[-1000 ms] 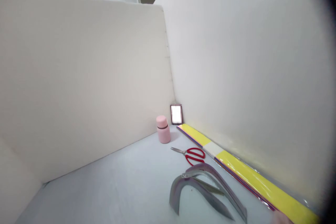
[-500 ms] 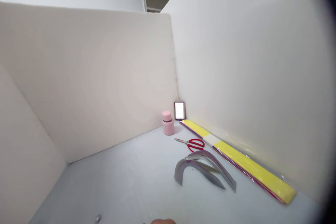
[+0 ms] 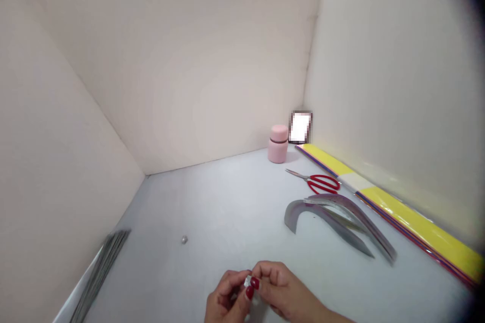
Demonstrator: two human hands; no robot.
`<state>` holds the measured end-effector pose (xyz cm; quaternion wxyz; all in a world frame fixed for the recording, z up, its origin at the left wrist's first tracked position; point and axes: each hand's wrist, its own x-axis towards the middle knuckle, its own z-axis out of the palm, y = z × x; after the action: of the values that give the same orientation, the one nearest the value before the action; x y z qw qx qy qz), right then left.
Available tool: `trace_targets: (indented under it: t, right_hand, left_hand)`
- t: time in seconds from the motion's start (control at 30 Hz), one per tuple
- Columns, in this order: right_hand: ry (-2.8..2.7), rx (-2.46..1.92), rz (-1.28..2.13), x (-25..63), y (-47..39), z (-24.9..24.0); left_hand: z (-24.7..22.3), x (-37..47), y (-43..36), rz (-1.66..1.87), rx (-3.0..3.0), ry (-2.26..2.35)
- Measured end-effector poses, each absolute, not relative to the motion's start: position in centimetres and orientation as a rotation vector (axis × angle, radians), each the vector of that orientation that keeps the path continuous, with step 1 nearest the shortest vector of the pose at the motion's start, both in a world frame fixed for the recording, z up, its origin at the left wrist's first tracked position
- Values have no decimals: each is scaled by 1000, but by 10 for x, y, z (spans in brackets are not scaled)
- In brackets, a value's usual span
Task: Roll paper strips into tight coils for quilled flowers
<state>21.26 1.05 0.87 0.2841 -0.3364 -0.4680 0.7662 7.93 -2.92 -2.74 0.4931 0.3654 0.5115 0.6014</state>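
Note:
At the bottom middle, my left hand (image 3: 229, 297) and my right hand (image 3: 281, 290) meet fingertip to fingertip. Both pinch a small silvery-white piece (image 3: 248, 281) between them, with red-nailed thumbs against it. What exactly it is cannot be made out. Up and left of my hands, a small silvery lump (image 3: 184, 239) lies on the grey-white table (image 3: 212, 202). To the right of my hands are curved grey strips (image 3: 341, 227), lying across one another.
Red-handled scissors (image 3: 322, 182) lie behind the strips. A pink jar (image 3: 278, 145) and a dark-framed blurred panel (image 3: 300, 127) stand in the back corner. Long yellow packs (image 3: 401, 209) run along the right wall. A bundle of thin grey rods (image 3: 100, 275) lies at the left.
The view has tilted down and turned left, so things appear higher and further right. Both hands and the bundle of rods now show; before, only a bit of a hand was visible.

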Motion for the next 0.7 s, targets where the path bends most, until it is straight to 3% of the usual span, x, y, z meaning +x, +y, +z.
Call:
trace_targets:
  t: [0.27,0.7]
  right_hand:
    - [-1092,-1056,2350,220,13,13]
    - [-1111,-974,2299,227,16,15]
  left_hand:
    - [-20,77,-32,1392,903,1030]
    - [-15,69,-33,1260,881,910]
